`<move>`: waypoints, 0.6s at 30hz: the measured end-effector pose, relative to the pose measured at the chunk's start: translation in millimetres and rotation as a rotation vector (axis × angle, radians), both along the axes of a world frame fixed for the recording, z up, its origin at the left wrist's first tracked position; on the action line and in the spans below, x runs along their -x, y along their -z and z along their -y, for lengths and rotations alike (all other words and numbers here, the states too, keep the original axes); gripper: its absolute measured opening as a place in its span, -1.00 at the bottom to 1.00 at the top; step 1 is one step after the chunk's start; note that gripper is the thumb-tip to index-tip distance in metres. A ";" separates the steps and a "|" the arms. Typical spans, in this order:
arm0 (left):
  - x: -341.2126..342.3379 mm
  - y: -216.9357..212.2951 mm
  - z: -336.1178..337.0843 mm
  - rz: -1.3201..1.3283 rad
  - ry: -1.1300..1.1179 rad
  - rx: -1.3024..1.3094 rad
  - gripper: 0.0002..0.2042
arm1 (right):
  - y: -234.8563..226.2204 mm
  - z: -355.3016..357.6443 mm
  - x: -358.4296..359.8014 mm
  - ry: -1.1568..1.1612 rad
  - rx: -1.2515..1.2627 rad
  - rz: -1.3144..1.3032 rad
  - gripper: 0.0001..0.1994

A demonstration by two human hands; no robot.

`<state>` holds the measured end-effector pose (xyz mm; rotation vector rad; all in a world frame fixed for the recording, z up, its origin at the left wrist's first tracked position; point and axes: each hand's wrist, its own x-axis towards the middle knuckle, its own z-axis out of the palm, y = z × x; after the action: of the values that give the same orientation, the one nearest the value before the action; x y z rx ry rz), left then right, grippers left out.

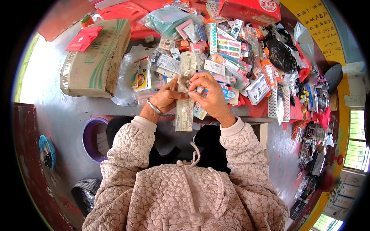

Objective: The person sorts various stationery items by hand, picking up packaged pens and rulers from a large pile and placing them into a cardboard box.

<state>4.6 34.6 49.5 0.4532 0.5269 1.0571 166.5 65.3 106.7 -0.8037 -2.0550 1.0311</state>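
Observation:
Upright in front of me stands a long pale ruler (184, 118), worn and marked along its edges. My left hand (166, 98), with a silver bangle at the wrist, is closed on the ruler's left edge near its middle. My right hand (211, 92) pinches a crumpled greyish-white wad (188, 78) against the ruler's face; whether it is cloth or paper I cannot tell. Behind the ruler lies a heap of small packaged goods, among them a white blister card (258, 89) and a yellow-and-black card (142, 74).
A large cardboard box (110, 57) with a red packet (84, 38) on top stands left. A red carton (250, 11) and black plastic bag (280, 54) lie beyond the heap. On the floor are a purple tub (85, 135) and blue basket (52, 148).

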 end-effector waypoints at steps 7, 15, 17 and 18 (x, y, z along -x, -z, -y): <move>-3.4 -1.2 6.8 -0.182 0.084 0.021 -0.52 | -4.4 -3.0 5.2 0.033 -0.267 0.214 -0.74; -11.7 -11.5 -3.3 0.068 0.013 -0.015 -0.39 | 3.2 -68.0 -41.6 0.398 0.743 -0.720 -0.76; -8.3 -0.1 -9.5 -0.022 -0.072 0.007 -0.50 | 5.6 -67.8 -43.2 0.358 0.891 -0.856 -0.73; -6.5 2.7 -11.3 -0.081 -0.073 0.009 -0.54 | 5.7 -64.1 -39.8 0.336 0.971 -0.924 -0.72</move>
<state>11.1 45.9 46.7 0.4736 0.6235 1.1091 206.3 129.3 101.0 -0.8286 -0.5663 1.7668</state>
